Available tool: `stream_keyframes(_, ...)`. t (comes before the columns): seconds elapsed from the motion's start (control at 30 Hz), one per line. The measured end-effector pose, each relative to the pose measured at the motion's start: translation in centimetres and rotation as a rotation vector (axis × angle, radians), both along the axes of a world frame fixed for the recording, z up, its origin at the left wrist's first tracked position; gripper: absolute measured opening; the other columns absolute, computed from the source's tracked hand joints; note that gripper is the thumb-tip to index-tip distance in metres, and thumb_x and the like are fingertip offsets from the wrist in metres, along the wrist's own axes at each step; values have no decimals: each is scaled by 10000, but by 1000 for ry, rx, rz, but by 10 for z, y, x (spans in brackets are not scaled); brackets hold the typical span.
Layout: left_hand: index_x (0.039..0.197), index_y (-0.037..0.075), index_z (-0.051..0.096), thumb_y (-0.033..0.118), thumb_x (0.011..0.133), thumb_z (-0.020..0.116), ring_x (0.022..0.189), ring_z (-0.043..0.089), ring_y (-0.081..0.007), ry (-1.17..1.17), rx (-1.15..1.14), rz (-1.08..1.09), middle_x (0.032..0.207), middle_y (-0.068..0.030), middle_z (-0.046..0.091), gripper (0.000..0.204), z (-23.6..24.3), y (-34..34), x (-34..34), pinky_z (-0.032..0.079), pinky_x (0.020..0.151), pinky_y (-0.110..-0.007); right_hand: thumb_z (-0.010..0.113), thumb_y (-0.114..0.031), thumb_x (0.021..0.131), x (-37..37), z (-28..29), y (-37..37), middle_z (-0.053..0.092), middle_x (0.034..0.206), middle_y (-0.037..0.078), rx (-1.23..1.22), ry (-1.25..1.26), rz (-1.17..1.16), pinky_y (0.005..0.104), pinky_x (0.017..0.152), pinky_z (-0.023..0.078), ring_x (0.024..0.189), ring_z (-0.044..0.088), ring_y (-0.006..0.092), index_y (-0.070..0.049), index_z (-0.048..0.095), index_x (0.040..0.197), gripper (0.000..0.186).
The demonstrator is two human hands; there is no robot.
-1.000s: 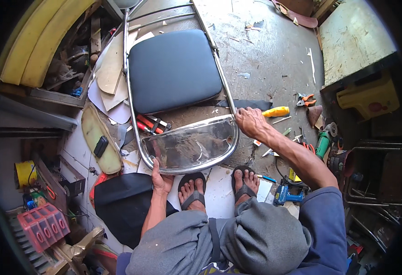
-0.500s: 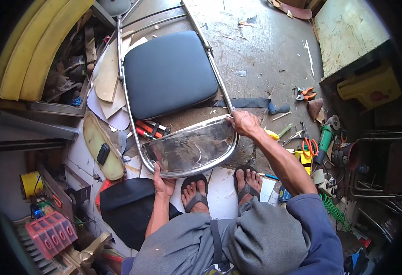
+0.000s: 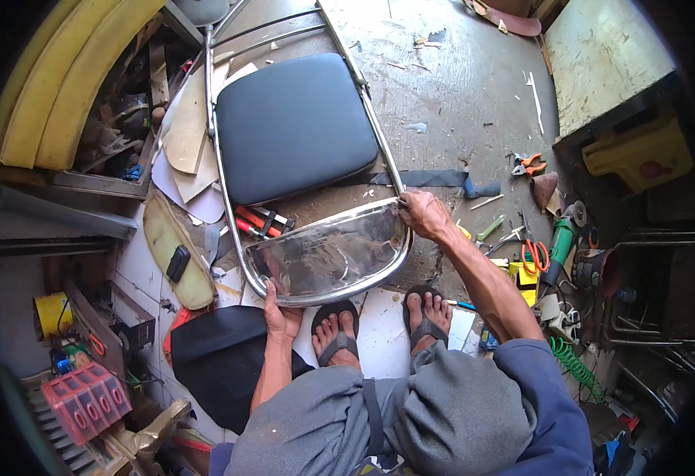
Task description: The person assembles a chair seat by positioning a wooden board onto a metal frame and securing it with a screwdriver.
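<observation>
A folding chair with a chromed tube frame (image 3: 392, 163) lies before me, its backrest end toward my feet. Its padded black seat (image 3: 293, 127) sits in the middle of the frame. The backrest shows a bare, scuffed metal panel (image 3: 328, 250) without padding. My left hand (image 3: 282, 317) grips the curved tube at the near left corner, thumb on top. On the right side my right hand (image 3: 424, 213) is closed round the tube where the panel's upper edge meets it. A red-handled tool (image 3: 259, 222) shows through the gap between seat and panel.
Black sheet material (image 3: 224, 361) and a worn yellowish pad (image 3: 174, 254) lie to the left. On the right are orange-handled pliers (image 3: 531, 164), orange-handled scissors (image 3: 535, 255) and a green angle grinder (image 3: 563, 242). A pink organizer box (image 3: 86, 402) stands at lower left.
Hardly anything differs. The chair has shifted very slightly in the picture, and both hands keep their hold on its frame.
</observation>
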State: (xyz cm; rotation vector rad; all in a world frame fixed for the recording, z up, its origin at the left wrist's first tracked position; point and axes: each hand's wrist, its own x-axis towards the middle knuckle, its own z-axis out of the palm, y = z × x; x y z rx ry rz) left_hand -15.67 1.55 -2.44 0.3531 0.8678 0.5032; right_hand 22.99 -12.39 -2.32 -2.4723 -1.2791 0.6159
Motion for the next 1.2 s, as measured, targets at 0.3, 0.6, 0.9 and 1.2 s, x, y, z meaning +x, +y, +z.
stream_keyframes(0.3,1168,131,683,284,993,650,1065,634,-230,15,-84,298,1132,-24,711,234,-10,6,-1,481,989,-498,663,-269,970,-2,58,-107,634,846,38,261,1144,-956,259,450,419,529,511,107,-57,658,1134,268)
stream_keyframes(0.6,1120,140,696,238,974,689,1100,628,-216,-198,-320,195,1177,-17,714,176,-15,-38,62,437,1055,-520,675,-202,981,-119,85,-159,638,914,19,216,1108,-908,239,628,499,719,603,98,-29,619,1197,282)
stream_keyframes(0.9,1077,151,698,251,926,762,923,604,-203,-353,-431,120,1011,-12,682,192,-32,-57,100,480,975,-434,604,-105,981,-109,156,-146,612,1173,110,34,531,-384,329,859,524,975,617,183,-15,231,1606,733)
stream_keyframes(1.2,1146,65,665,131,962,703,1149,644,-248,-520,-624,-210,1163,-101,706,199,-35,-104,161,484,1073,-476,652,-111,906,-118,216,-80,689,1146,279,-97,272,-75,433,914,538,1034,691,411,-44,560,1431,537)
